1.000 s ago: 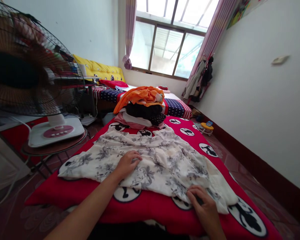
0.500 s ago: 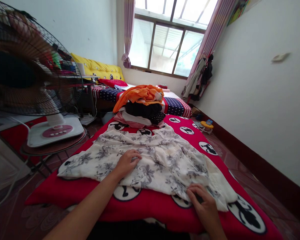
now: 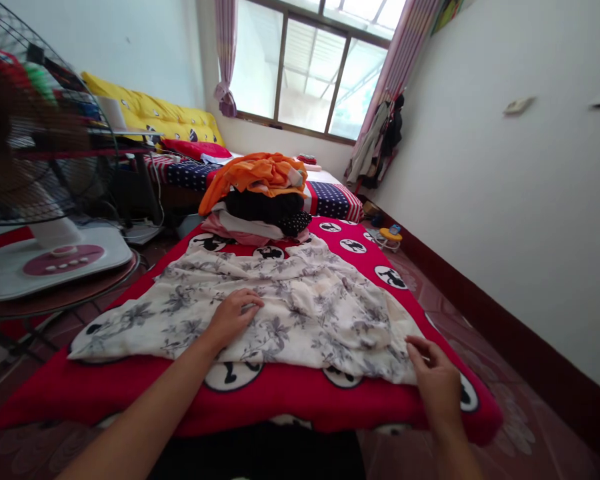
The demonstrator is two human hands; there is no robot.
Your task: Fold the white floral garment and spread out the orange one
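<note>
A white garment with a grey floral print [image 3: 280, 320] lies spread and slightly wrinkled on the red cover in the head view. My left hand [image 3: 234, 315] rests on its middle with the fingers stretched out and lightly bent. At the garment's right end, my right hand [image 3: 433, 370] pinches the edge of the fabric between thumb and fingers. Part of the right-hand fingers is turned away from view.
The red cover [image 3: 260, 407] has black-and-white round prints. Behind the garment stands a clothes pile [image 3: 260, 200], orange on top. An electric fan [image 3: 63, 247] is at left, a small yellow stool [image 3: 391, 235] at right. A bed [image 3: 330, 200] lies beyond.
My right hand has moved from the front hem to the garment's right end and closed on its edge. That end now reaches less far forward. The left hand stays on the fabric; the view has shifted right.
</note>
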